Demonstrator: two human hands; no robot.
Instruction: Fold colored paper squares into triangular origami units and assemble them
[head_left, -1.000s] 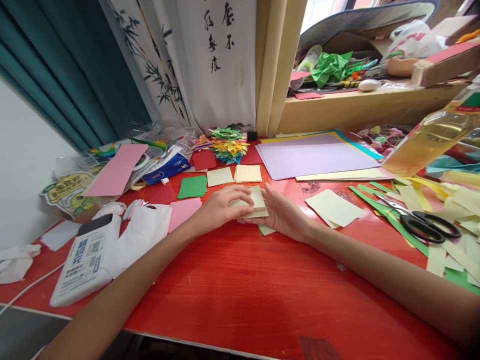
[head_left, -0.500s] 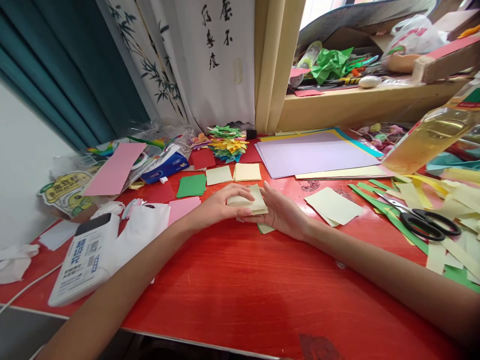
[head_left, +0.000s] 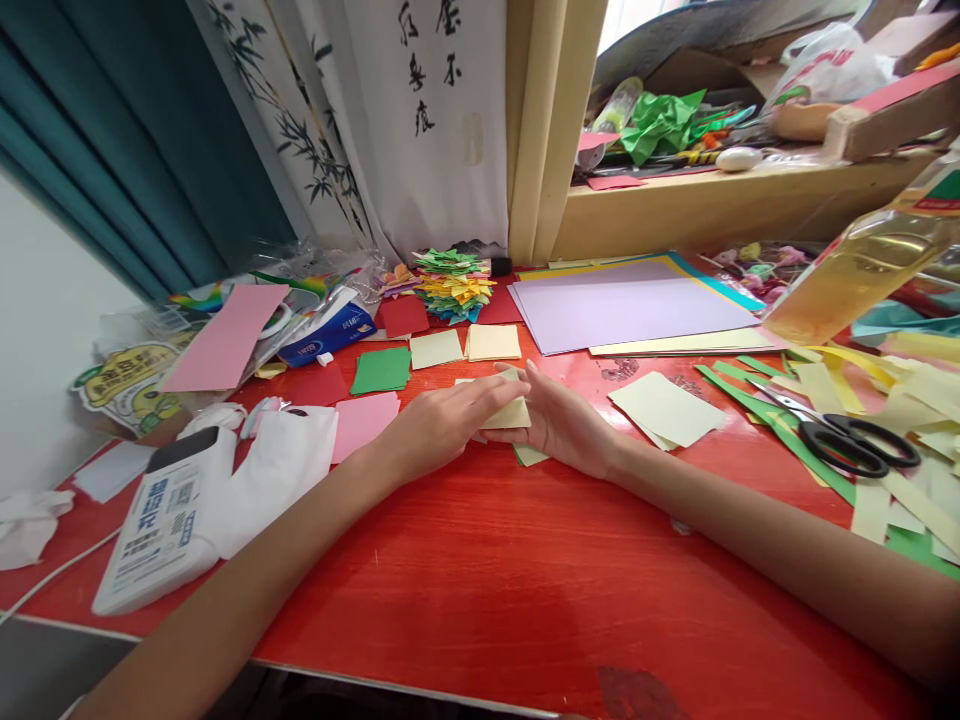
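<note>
Between my two hands, above the red table [head_left: 480, 560], is a small stack of pale yellow paper squares [head_left: 511, 415]. My left hand [head_left: 435, 425] lies across the stack from the left, its fingers closed together over the top and partly hiding the paper. From the right, my right hand [head_left: 570, 425] grips the stack, with the thumb up at the far side and the fingers underneath. A pale green piece of paper [head_left: 531, 456] sticks out on the table below my right hand. Just beyond are a cream paper stack [head_left: 493, 342], a pale yellow stack [head_left: 436, 349] and a green stack [head_left: 381, 370].
Black-handled scissors [head_left: 855, 440] lie among paper strips [head_left: 874, 510] at right. Nearer are loose pale yellow sheets [head_left: 666, 408]. Large lilac sheets [head_left: 637, 305] and a leaning bottle [head_left: 862, 270] stand behind. At left are a white tissue pack [head_left: 169, 520] and pink paper [head_left: 364, 425].
My left hand has slid right and turned over the stack, now covering more of it. My right hand stays nearly in place.
</note>
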